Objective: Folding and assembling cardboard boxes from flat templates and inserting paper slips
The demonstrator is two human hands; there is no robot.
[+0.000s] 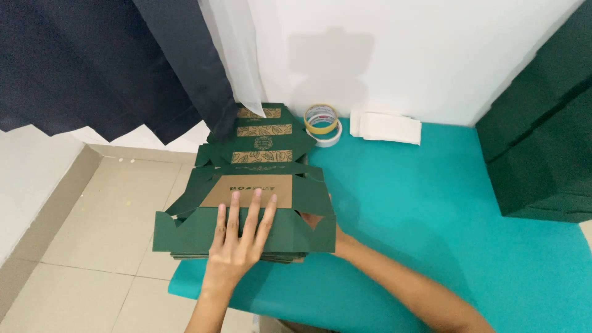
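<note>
Left hand [237, 243] lies open, flat on the unfolded green box blank [246, 203] atop a stack at the teal worktop [431, 234] edge; right hand [314, 221] grip hidden, state indeterminable; folding appears barely begun.

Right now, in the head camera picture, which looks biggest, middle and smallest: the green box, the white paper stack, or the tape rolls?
1. Green box, flat and unfolded: clearly biggest.
2. White paper stack.
3. Tape rolls.
The last two look close in size, and both lie farther from the camera, so their order is unsure.
</note>
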